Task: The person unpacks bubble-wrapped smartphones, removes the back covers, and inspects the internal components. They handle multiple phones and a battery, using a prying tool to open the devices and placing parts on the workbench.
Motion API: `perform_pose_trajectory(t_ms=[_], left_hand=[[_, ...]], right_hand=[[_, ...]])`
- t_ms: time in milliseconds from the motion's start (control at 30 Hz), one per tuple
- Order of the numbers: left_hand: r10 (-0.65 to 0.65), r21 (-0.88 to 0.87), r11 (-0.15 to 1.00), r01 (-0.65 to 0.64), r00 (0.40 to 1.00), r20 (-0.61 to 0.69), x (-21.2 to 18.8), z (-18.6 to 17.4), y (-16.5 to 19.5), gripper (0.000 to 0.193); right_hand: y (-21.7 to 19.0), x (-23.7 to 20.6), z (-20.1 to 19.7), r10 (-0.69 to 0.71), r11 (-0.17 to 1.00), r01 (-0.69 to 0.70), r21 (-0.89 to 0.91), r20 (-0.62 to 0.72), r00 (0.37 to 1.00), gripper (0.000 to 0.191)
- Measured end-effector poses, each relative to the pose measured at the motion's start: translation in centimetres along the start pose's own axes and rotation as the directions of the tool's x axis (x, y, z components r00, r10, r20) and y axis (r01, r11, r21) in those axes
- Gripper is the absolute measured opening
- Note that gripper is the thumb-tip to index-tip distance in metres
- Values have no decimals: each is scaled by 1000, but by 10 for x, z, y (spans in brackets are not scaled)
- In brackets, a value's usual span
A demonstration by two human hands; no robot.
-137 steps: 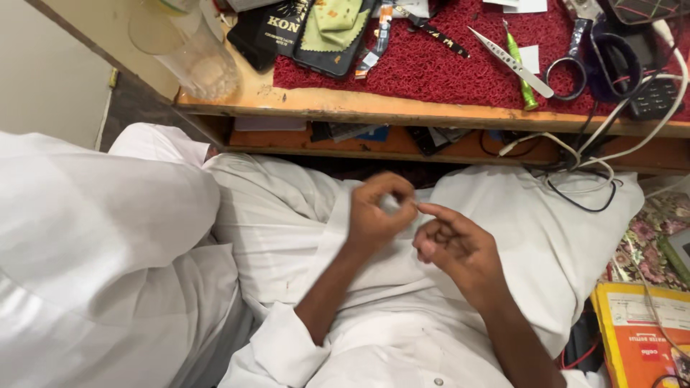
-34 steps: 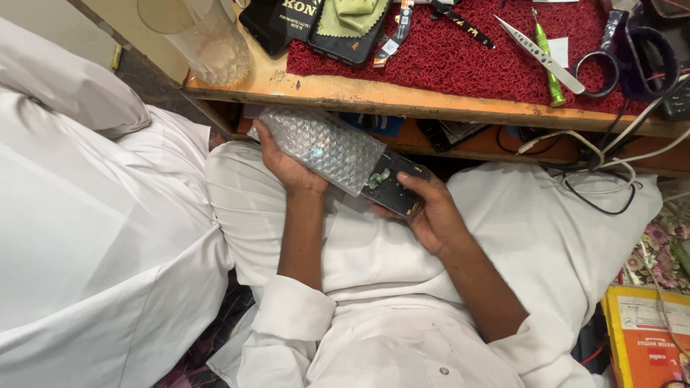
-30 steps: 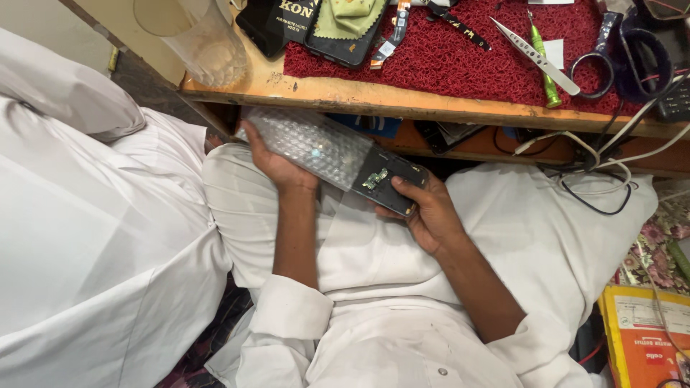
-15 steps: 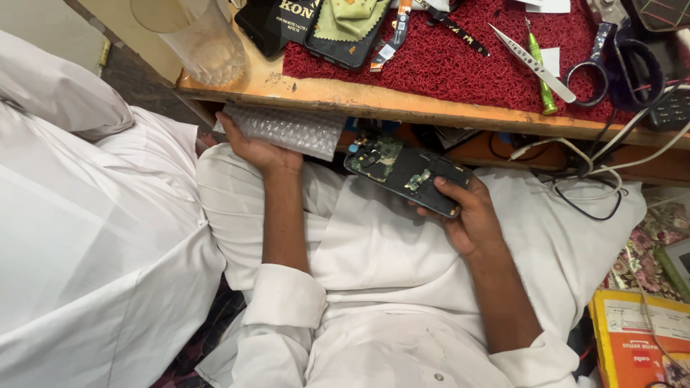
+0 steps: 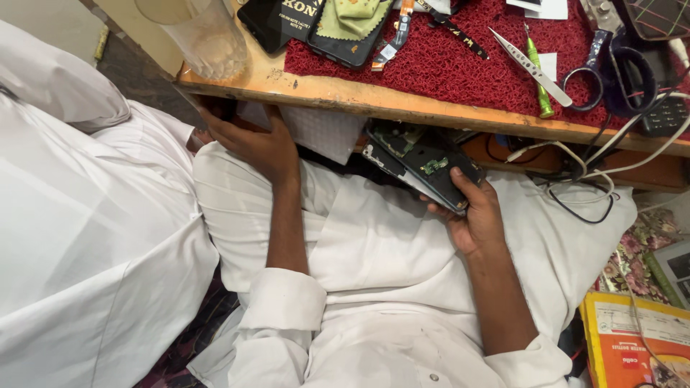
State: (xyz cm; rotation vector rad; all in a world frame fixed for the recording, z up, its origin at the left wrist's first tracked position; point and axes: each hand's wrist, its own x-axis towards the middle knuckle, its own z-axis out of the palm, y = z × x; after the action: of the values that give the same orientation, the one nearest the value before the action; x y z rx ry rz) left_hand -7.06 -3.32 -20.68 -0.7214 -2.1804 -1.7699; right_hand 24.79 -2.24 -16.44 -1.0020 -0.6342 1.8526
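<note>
My right hand [image 5: 471, 212] holds an opened phone [image 5: 420, 162] with its green circuit board showing, just below the wooden bench edge [image 5: 431, 115]. My left hand [image 5: 255, 144] reaches under the bench at the left and grips a sheet of clear bubble wrap [image 5: 320, 133], which is partly tucked into the shelf below the bench top. Both forearms come out of rolled white sleeves over my white-clad lap.
A red mat [image 5: 474, 61] on the bench holds tweezers [image 5: 528, 61], a green tool [image 5: 537, 75], scissors [image 5: 607, 68] and dark phones [image 5: 316, 25]. A clear plastic cup [image 5: 198, 32] stands at the bench's left corner. White cables [image 5: 589, 151] hang at right. An orange box [image 5: 636, 345] lies lower right.
Both hands held the bubble-wrapped phone together; now the wrap is off. My left hand has carried the wrap under the bench, and my right hand has moved the bare phone right.
</note>
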Motion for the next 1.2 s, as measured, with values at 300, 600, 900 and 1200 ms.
perform_pose_trajectory(t_ms=[300,600,900,1200], left_hand=[[138,60,986,-159,956,259,-61,-45,40,62],[-323,-381,541,750,604,729,-123,-43,71,33],[-254,-547,298,783,617,745,-116,-36,55,54],[129,-341,906,250,605,786,-75,-63,61,69]], right_hand=[[0,-4,10,-19,1000,19,-9,17,1000,35],[5,-10,23,11,1000,-11,-22,-9,1000,35],[9,-8,21,14,999,-9,-44,115,993,38],[4,-5,1,60,998,-56,-22,277,959,42]])
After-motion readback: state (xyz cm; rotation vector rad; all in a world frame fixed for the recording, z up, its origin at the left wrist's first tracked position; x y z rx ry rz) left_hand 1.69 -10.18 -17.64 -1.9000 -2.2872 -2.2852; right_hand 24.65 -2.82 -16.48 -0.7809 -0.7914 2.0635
